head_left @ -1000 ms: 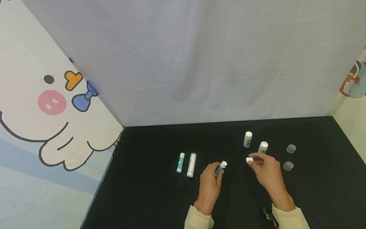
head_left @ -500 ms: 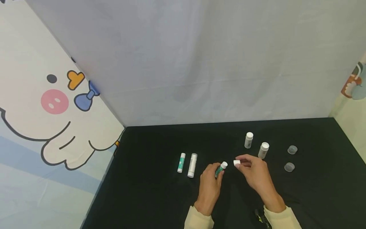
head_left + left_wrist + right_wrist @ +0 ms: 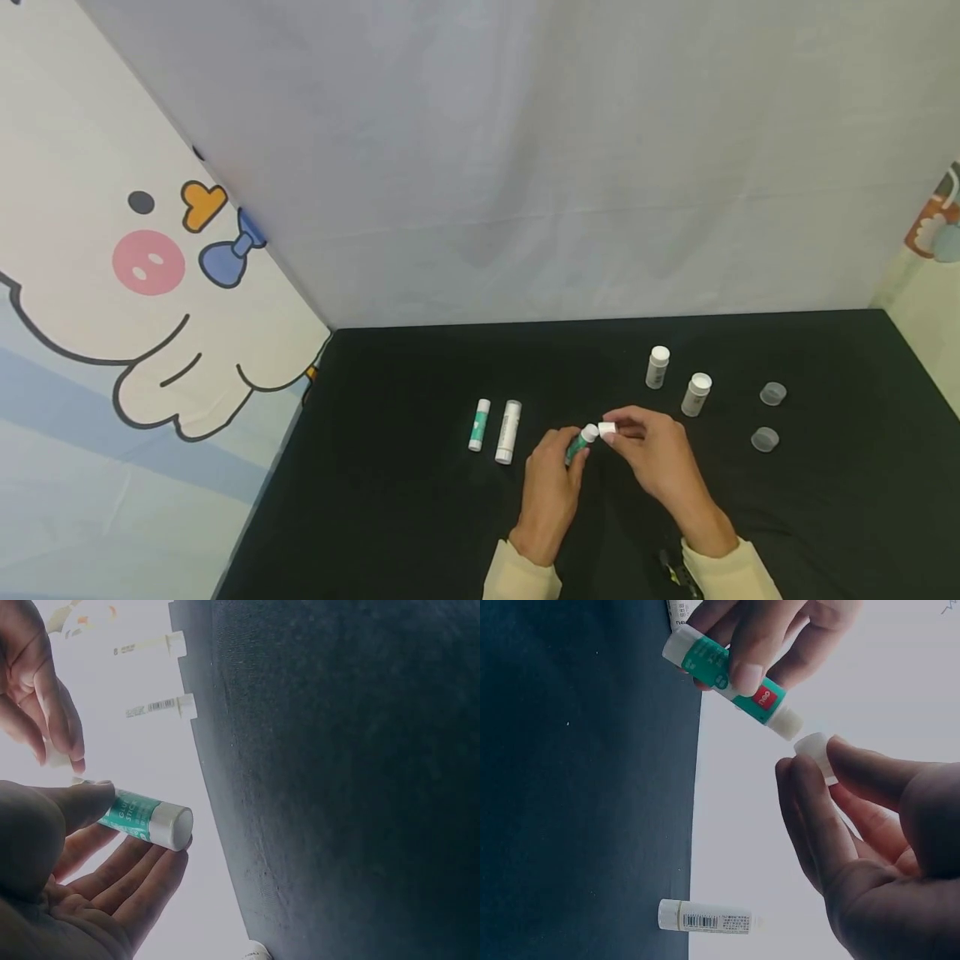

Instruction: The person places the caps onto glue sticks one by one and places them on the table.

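Note:
In the head view my left hand (image 3: 551,492) grips a green-and-white glue stick (image 3: 579,443) between thumb and fingers, its uncapped white end tilted toward the right. "Glue stick" is lettered on its green label (image 3: 131,813) in the left wrist view. A small white cap (image 3: 816,756) is pinched between the thumb and fingertips of my right hand (image 3: 663,462). Cap and glue end (image 3: 786,723) face each other, with a narrow gap in the right wrist view. My fingers hide part of the glue stick's barrel.
Left of my hands lie another green-and-white glue stick (image 3: 478,426) and a longer white tube (image 3: 507,432). Two white tubes, a rear one (image 3: 657,368) and a nearer one (image 3: 697,395), stand behind my right hand. Two clear caps (image 3: 772,394) lie farther right on the black table.
My right hand has moved left with the white cap, bringing it up to the glue stick's end. My left hand has stayed almost still, holding the glue stick.

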Available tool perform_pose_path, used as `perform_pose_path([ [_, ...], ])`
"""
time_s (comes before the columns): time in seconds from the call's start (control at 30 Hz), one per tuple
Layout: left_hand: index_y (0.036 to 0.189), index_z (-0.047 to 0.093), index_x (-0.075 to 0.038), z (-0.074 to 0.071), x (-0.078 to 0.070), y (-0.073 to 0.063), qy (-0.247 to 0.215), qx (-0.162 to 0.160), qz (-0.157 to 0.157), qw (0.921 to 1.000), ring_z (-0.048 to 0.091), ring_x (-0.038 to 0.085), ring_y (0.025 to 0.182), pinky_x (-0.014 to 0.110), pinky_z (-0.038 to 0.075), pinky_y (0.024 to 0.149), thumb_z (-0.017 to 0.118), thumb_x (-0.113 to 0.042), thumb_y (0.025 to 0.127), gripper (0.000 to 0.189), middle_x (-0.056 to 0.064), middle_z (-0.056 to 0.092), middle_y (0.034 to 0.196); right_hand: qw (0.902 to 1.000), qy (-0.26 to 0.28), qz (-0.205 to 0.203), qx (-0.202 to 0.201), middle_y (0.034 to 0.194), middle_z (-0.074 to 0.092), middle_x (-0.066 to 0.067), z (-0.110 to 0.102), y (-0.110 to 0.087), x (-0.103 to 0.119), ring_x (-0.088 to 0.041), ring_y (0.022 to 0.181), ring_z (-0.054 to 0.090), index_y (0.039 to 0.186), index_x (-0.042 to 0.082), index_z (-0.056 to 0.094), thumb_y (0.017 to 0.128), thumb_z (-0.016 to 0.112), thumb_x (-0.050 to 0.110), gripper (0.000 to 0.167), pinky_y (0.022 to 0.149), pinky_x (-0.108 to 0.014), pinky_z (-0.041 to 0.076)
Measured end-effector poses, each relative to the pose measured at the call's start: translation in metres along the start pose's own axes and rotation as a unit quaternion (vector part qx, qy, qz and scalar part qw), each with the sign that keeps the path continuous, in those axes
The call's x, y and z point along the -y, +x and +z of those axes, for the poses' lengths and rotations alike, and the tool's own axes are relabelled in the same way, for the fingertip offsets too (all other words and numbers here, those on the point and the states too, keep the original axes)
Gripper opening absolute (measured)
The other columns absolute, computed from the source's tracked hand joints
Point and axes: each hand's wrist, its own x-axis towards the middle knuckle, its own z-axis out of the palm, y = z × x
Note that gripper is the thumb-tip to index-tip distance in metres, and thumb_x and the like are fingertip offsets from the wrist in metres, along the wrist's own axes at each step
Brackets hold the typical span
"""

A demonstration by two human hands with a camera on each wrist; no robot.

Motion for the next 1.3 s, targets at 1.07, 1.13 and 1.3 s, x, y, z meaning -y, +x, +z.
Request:
perform_pose_path([
  [1.07,0.114,0.079,-0.005,-0.0057,0.0025,-0.0041,0.029,0.004,0.04,0.9987,0.072,0.013,0.086,0.028,0.058,0.075,0.081,-0.005,0.091,0.024,0.004,0.072,0.096,0.998,-0.02,-0.054,0.025,0.114,0.075,-0.021,0.0074,0.0004,-0.0033,-0.035,0.099,0.077,0.115,-0.004,0.077,0.093,0.075,-0.004,0.022,0.081,-0.041,0.063],
  [1.13,0.114,0.079,-0.006,-0.0057,0.0032,-0.0043,0.034,0.004,0.045,0.9984,0.072,0.013,0.086,0.028,0.058,0.075,0.081,-0.006,0.091,0.024,0.004,0.072,0.096,0.9977,-0.019,-0.059,0.028,0.115,0.075,-0.021,0.0074,0.0009,-0.0039,-0.035,0.099,0.077,0.116,-0.004,0.077,0.093,0.075,-0.004,0.023,0.082,-0.041,0.062],
  [1.3,0.112,0.08,-0.009,-0.0053,0.0043,-0.0044,0.042,0.007,0.046,0.998,0.072,0.013,0.086,0.028,0.058,0.075,0.081,-0.007,0.091,0.022,0.002,0.071,0.096,0.9969,-0.018,-0.065,0.042,0.116,0.075,-0.021,0.0076,0.0021,-0.0053,-0.035,0.102,0.076,0.117,-0.005,0.077,0.094,0.075,-0.004,0.024,0.083,-0.041,0.062],
])
